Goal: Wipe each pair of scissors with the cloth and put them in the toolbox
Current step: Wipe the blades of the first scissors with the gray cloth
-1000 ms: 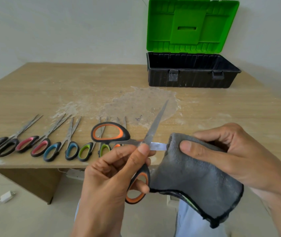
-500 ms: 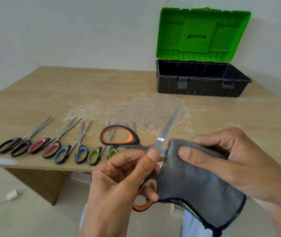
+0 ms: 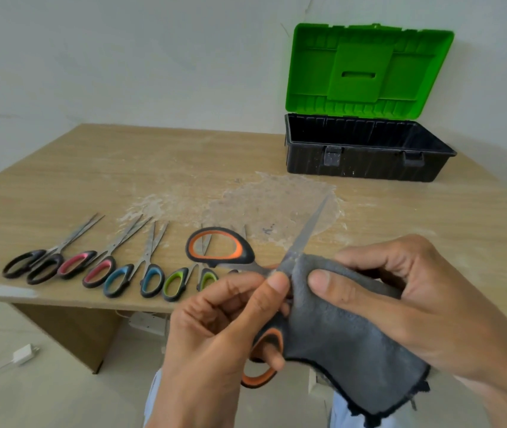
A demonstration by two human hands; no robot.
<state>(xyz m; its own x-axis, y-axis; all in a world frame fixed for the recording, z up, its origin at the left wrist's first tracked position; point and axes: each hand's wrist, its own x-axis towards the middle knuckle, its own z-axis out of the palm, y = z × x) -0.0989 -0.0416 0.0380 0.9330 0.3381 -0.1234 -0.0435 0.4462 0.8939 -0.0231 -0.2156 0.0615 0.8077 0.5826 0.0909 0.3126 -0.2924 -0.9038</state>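
1. Pinching the open orange-handled scissors (image 3: 304,240) near the pivot, the left hand (image 3: 215,335) held them over the near table (image 3: 91,180) edge; the right hand (image 3: 416,304) clutched the cloth (image 3: 338,344) around 1 blade.
2. Far right, the toolbox (image 3: 366,163) (lid up) looked empty; at least 4 other pairs (image 3: 118,279) awaited wiping, near left.

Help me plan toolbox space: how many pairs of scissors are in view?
5. On the table, in a row: black pair, pink pair, blue pair, green pair. The left hand holds the orange pair; a sixth may hide behind its handle.
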